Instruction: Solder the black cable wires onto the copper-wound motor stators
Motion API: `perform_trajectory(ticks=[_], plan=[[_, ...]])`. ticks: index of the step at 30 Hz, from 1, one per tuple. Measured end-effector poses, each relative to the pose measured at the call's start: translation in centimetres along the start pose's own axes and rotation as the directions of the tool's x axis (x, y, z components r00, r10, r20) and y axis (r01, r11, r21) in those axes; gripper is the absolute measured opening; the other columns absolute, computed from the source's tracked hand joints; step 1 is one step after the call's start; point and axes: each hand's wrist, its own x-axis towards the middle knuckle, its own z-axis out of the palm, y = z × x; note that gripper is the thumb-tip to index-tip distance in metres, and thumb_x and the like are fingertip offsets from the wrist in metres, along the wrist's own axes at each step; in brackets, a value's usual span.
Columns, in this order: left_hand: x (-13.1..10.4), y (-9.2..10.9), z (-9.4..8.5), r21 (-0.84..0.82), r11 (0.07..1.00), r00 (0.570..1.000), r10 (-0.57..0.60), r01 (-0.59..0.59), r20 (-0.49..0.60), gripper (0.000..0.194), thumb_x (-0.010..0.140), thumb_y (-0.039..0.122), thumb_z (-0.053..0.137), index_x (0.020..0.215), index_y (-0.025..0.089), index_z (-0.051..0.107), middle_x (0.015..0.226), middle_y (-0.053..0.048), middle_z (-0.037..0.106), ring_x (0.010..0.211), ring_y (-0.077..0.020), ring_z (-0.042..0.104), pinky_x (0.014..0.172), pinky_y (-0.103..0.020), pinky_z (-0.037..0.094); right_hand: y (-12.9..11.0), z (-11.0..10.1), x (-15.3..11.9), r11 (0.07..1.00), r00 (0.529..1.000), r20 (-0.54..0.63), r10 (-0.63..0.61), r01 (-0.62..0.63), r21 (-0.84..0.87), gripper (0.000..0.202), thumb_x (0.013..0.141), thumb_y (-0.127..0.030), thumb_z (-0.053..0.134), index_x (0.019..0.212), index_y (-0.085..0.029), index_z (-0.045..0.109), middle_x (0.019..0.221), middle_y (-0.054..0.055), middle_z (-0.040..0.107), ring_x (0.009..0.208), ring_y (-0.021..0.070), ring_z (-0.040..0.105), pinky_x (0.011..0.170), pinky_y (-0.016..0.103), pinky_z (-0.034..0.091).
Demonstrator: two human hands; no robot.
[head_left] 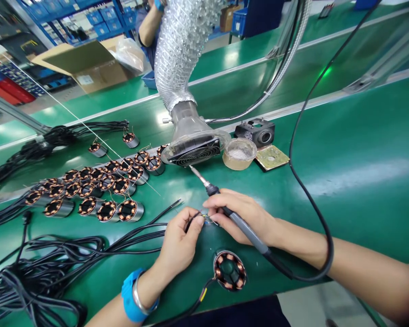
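Observation:
My left hand pinches the end of a black cable, whose thin coloured wires show at the fingertips. In my right hand lies a soldering iron, its metal tip pointing up and left toward the fume hood. The thumb and forefinger of that hand also meet at the thin wires; whether they grip them I cannot tell. Below the hands a copper-wound motor stator rests on the green bench, with a black lead and a bit of yellow sleeve running off to its lower left.
Several stators stand in rows at the left. Black cable coils cover the front left. A fume hood hangs ahead, beside a round tub, an iron stand and a sponge tray. The iron's cord loops over my right forearm. Another person is behind.

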Motion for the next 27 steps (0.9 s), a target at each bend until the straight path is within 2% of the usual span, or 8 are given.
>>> perform_trajectory(ticks=[3, 5, 9, 15, 21, 24, 27], plan=[[-0.1, 0.3, -0.4, -0.098, 0.991, 0.995, -0.094, 0.097, 0.031, 0.025, 0.086, 0.040, 0.060, 0.079, 0.017, 0.054, 0.062, 0.006, 0.045, 0.050, -0.0065, 0.032, 0.049, -0.019, 0.029, -0.4, -0.2, -0.3, 1.000, 0.998, -0.060, 0.007, -0.009, -0.023, 0.033, 0.085, -0.008, 0.053, 0.117, -0.018, 0.053, 0.083, 0.003, 0.063, 0.075, 0.0155, 0.056, 0.070, 0.029, 0.052], [-0.2, 0.5, -0.7, -0.136, 0.983, 0.992, -0.115, 0.122, 0.058, 0.027, 0.084, 0.041, 0.063, 0.079, 0.017, 0.053, 0.061, 0.007, 0.043, 0.046, -0.0049, 0.028, 0.046, -0.019, 0.024, -0.7, -0.3, -0.5, 0.999, 0.998, -0.056, -0.021, 0.019, -0.032, 0.036, 0.082, -0.009, 0.056, 0.117, -0.017, 0.053, 0.082, 0.004, 0.063, 0.074, 0.0165, 0.055, 0.069, 0.030, 0.051], [-0.4, 0.9, -1.3, -0.105, 0.985, 0.987, -0.130, 0.140, 0.093, 0.026, 0.080, 0.039, 0.066, 0.076, 0.016, 0.056, 0.052, 0.009, 0.036, 0.044, -0.0046, 0.026, 0.044, -0.018, 0.020, -0.8, 0.0, -1.0, 0.993, 0.998, -0.020, -0.065, 0.063, -0.099, 0.034, 0.083, -0.006, 0.053, 0.114, -0.018, 0.054, 0.079, 0.003, 0.063, 0.068, 0.0156, 0.052, 0.063, 0.029, 0.048], [-0.5, 1.3, -0.9, -0.054, 0.986, 0.986, -0.159, 0.161, 0.042, 0.026, 0.079, 0.038, 0.069, 0.077, 0.012, 0.065, 0.061, 0.002, 0.052, 0.055, -0.0076, 0.038, 0.051, -0.019, 0.031, -0.3, 0.5, -1.3, 0.994, 0.995, -0.087, -0.041, 0.032, -0.108, 0.030, 0.085, -0.005, 0.052, 0.113, -0.018, 0.054, 0.079, 0.003, 0.062, 0.068, 0.0146, 0.053, 0.063, 0.028, 0.049], [-0.7, 1.4, -0.3, 0.037, 0.993, 0.993, -0.109, 0.108, 0.033, 0.028, 0.081, 0.041, 0.067, 0.080, 0.013, 0.073, 0.067, -0.001, 0.059, 0.061, -0.0101, 0.043, 0.056, -0.021, 0.035, -0.8, 0.3, -1.1, 0.996, 0.996, -0.066, -0.054, 0.049, -0.076, 0.030, 0.086, -0.007, 0.052, 0.114, -0.019, 0.054, 0.079, 0.002, 0.064, 0.068, 0.0142, 0.056, 0.065, 0.028, 0.050], [-0.4, 1.0, -0.5, -0.069, 0.990, 0.993, -0.121, 0.121, 0.006, 0.029, 0.080, 0.043, 0.068, 0.079, 0.014, 0.069, 0.063, 0.002, 0.056, 0.054, -0.0078, 0.041, 0.051, -0.019, 0.033, -0.7, 0.3, -1.1, 0.998, 0.997, -0.065, -0.045, 0.042, -0.041, 0.033, 0.085, -0.007, 0.055, 0.115, -0.018, 0.054, 0.080, 0.002, 0.066, 0.068, 0.0143, 0.058, 0.066, 0.029, 0.051], [-0.1, 0.7, -0.9, -0.175, 0.969, 0.982, -0.183, 0.172, -0.053, 0.032, 0.076, 0.046, 0.069, 0.072, 0.015, 0.065, 0.051, 0.006, 0.046, 0.041, -0.0045, 0.029, 0.042, -0.018, 0.024, -0.6, 0.3, -1.1, 0.998, 0.996, -0.081, -0.043, 0.039, -0.047, 0.031, 0.086, -0.008, 0.056, 0.114, -0.019, 0.055, 0.079, 0.002, 0.067, 0.068, 0.0142, 0.058, 0.066, 0.028, 0.051]])
